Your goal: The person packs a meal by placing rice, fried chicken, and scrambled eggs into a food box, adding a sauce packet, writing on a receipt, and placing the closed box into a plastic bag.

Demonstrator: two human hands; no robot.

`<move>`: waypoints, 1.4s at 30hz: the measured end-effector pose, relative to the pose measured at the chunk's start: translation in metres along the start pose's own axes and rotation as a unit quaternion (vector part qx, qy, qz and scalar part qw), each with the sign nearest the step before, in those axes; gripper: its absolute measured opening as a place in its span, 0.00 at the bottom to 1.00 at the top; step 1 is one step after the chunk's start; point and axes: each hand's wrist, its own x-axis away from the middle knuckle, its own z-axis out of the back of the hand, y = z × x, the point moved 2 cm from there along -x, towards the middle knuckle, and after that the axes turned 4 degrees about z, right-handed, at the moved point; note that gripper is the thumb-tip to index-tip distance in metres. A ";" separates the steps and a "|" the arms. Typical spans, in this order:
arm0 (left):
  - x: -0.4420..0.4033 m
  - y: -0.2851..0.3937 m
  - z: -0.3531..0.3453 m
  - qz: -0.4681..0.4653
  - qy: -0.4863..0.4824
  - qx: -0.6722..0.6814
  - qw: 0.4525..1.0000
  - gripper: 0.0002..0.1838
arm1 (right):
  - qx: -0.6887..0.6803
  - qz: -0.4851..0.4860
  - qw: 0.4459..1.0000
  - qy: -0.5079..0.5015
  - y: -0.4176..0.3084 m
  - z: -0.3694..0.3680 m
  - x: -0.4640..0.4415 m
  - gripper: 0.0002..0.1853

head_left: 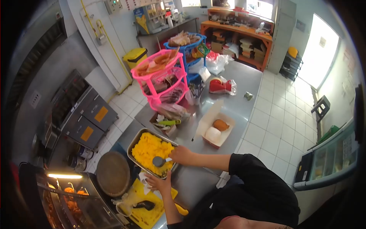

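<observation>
Right hand (181,155) closed round scoop (158,162) handle, scoop over yellow food (148,147) in metal tray (142,166).
Tray on bench (192,189); left hand (159,184) at its corner, can't tell if gripping; open box (210,119) apart.

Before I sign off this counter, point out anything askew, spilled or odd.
Crumpled clear plastic lies at the edge of the yellow cutting board, near the metal tray; it looks like untidied clutter. Nothing else plainly stands out.

Doorway (319,55) glaring white; edges fisheye-warped, corners black.
</observation>
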 end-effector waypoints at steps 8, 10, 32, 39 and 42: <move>0.004 0.007 0.005 -0.002 -0.018 0.021 1.000 0.72 | 0.049 0.188 0.978 -0.078 0.006 -0.012 -0.032 0.08; -0.003 -0.005 -0.008 -0.030 -0.008 -0.002 1.000 0.69 | 0.069 0.203 0.976 -0.041 0.005 -0.005 -0.034 0.05; 0.001 0.006 -0.002 0.008 -0.014 0.046 0.999 0.77 | 0.029 0.265 0.960 -0.091 0.002 0.041 -0.042 0.11; 0.003 0.007 -0.001 0.011 -0.020 0.056 0.998 0.77 | 0.026 0.382 0.910 -0.156 -0.017 0.018 -0.027 0.09; 0.003 0.006 -0.002 0.007 -0.007 0.059 0.998 0.77 | 0.002 0.402 0.898 -0.179 -0.014 0.026 -0.042 0.10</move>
